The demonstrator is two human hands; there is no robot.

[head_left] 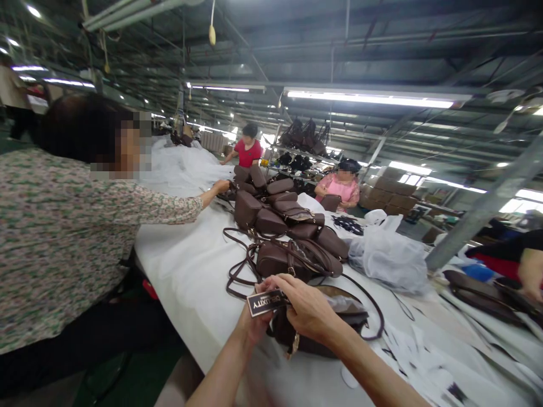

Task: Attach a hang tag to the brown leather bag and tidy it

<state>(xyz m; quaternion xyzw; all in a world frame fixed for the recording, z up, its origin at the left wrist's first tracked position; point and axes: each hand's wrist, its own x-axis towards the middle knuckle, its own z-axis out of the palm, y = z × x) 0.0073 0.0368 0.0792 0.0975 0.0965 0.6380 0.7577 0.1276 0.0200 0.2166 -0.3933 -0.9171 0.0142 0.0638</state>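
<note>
Both my hands meet over a brown handbag [322, 333] lying at the near edge of a long white-covered table [190, 271]. My left hand [254, 322] and my right hand [307, 308] together pinch a dark rectangular tag [267, 301] with pale lettering, held just above the bag. The bag's thin strap [377, 316] loops out to the right. Behind it, a pile of several matching brown handbags [284, 226] runs along the table's middle.
A person in a patterned top [72, 243] stands at the left, one hand reaching the far end of the pile. Two more people work farther back. Clear plastic bags [388, 254] lie right of the pile. Another person's arm [530, 271] rests over dark bags at the far right.
</note>
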